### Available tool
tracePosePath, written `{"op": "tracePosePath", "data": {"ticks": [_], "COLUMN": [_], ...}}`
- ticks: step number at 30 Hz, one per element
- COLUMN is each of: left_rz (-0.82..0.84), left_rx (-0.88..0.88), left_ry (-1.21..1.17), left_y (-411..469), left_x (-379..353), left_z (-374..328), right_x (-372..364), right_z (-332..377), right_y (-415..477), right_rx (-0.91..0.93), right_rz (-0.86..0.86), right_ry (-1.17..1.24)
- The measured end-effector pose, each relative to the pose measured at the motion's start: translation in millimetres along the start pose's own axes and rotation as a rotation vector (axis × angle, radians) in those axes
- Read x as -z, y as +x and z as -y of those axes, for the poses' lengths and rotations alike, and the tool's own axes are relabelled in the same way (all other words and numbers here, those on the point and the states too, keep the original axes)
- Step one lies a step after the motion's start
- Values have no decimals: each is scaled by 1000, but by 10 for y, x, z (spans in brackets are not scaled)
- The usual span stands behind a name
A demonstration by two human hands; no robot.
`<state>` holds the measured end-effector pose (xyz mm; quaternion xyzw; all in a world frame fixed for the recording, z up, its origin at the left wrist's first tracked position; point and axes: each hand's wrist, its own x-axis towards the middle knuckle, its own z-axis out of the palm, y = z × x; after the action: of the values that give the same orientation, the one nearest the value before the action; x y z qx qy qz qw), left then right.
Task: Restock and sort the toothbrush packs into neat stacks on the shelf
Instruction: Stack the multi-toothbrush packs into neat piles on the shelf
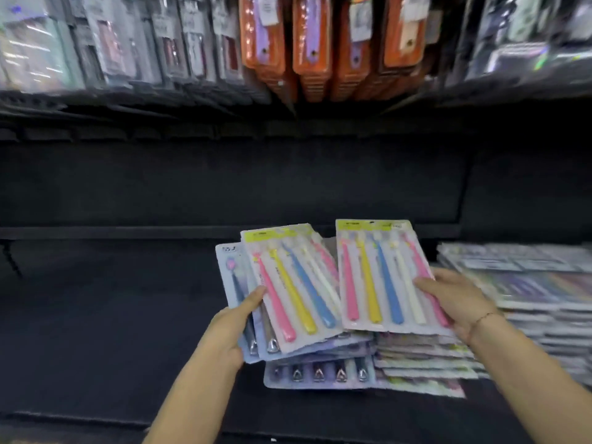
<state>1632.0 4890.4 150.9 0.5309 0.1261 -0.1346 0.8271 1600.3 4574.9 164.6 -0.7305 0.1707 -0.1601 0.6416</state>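
While the left hand (234, 322) grips a mixed bundle (288, 293), the right hand (458, 302) holds one pack (378, 277) (likely sorting by kind) over the stack (423, 360).

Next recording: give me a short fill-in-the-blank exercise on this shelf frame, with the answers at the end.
1. The toothbrush pack held by the right hand shows ___ toothbrushes.
2. The middle hanging packs overhead are ___ in colour.
3. The bracelet sits on the ___ wrist.
4. The blue-grey packs are in the grip of the ___ hand.
Missing words: five; orange; right; left.
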Motion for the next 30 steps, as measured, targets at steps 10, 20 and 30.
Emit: {"op": "tracePosePath", "data": {"ticks": [10, 20, 30], "left_rz": [-10, 29, 14], "left_rx": [-60, -33, -146], "left_ry": [71, 62, 34], "left_y": [19, 46, 11], "left_x": [83, -135, -426], "left_z": [-137, -6, 182], "right_x": [564, 145, -287], "right_z": [12, -13, -166], "right_y": [46, -145, -350], "right_rx": [123, 387, 9], "right_rz": [-88, -49, 143], "right_ry": [-337, -839, -368]}}
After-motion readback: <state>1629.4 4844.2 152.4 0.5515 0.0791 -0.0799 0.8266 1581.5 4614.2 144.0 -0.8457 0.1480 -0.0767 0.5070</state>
